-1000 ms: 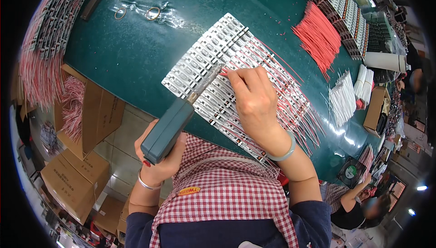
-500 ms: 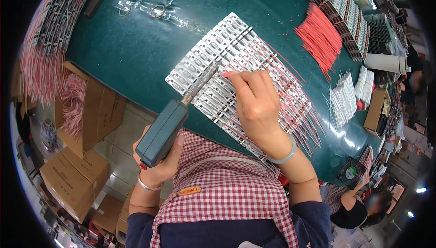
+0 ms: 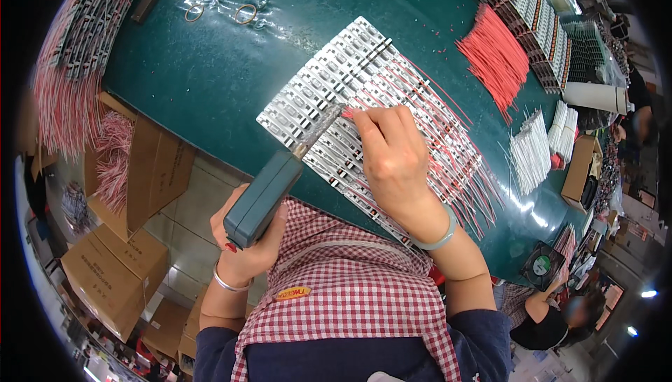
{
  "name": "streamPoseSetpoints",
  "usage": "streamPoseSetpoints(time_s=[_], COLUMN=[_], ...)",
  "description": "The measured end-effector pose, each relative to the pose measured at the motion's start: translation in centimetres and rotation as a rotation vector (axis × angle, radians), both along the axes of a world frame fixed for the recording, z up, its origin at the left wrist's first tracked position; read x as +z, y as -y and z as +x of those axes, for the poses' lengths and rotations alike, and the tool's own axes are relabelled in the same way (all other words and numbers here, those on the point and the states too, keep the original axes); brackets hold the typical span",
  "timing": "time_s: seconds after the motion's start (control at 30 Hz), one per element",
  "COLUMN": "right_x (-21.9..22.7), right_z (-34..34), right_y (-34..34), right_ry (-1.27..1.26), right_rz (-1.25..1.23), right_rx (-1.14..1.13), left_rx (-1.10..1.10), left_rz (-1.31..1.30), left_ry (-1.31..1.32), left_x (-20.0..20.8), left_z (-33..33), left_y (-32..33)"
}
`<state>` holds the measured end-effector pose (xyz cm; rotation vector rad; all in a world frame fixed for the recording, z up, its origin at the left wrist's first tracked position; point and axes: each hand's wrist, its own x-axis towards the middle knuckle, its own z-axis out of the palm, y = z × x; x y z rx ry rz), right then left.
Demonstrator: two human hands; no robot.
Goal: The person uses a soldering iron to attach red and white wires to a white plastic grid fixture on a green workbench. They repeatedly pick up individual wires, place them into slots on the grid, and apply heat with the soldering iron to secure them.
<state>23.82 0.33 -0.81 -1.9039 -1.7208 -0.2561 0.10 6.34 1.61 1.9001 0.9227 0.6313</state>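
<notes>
My left hand point(image 3: 248, 242) is wrapped round the grip of a dark green pistol-shaped soldering gun point(image 3: 260, 198). Its crusted metal tip slants up and right, ending at the fingertips of my right hand point(image 3: 394, 158). That hand is closed in a pinch on a short red wire end point(image 3: 348, 112), mostly hidden by the fingers. Beneath both lies a slanted panel of small white-and-silver slotted holders point(image 3: 308, 86) in rows. Thin red and white wires point(image 3: 458, 165) trail off the panel's right part, under and past my right hand.
Bundles of red wires point(image 3: 495, 60) and white wires point(image 3: 530, 154) lie to the right on the green table point(image 3: 189, 81). Stacked panels point(image 3: 528, 18) stand behind them. Rubber bands point(image 3: 246, 14) lie far left. Cardboard boxes point(image 3: 115, 277) stand on the floor; a co-worker point(image 3: 553, 315) sits at lower right.
My left hand has brought the soldering gun up and to the right, so its tip now reaches the right fingertips. My right hand has barely moved and keeps its pinch.
</notes>
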Motion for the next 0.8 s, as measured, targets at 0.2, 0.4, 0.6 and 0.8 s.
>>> streamPoseSetpoints(time_s=[0.2,0.4,0.6,0.8], right_x=[0.0,0.3,0.3,0.5], right_z=[0.0,-0.1,-0.3,-0.4], right_y=[0.0,0.0,0.0,0.4], right_ry=[0.003,0.017,0.008,-0.005], right_rz=[-0.012,-0.016,-0.032,-0.002], right_rx=[0.008,0.003,-0.012,-0.01], left_rx=[-0.01,0.091,0.103,0.108], left_rz=[-0.009,-0.04,0.011,0.004], left_ry=[-0.027,0.038,0.094,0.091], left_x=[0.0,-0.8,-0.8,-0.7], left_z=[-0.1,-0.9,-1.1,-1.5], left_y=[-0.1,0.8,0.7,0.9])
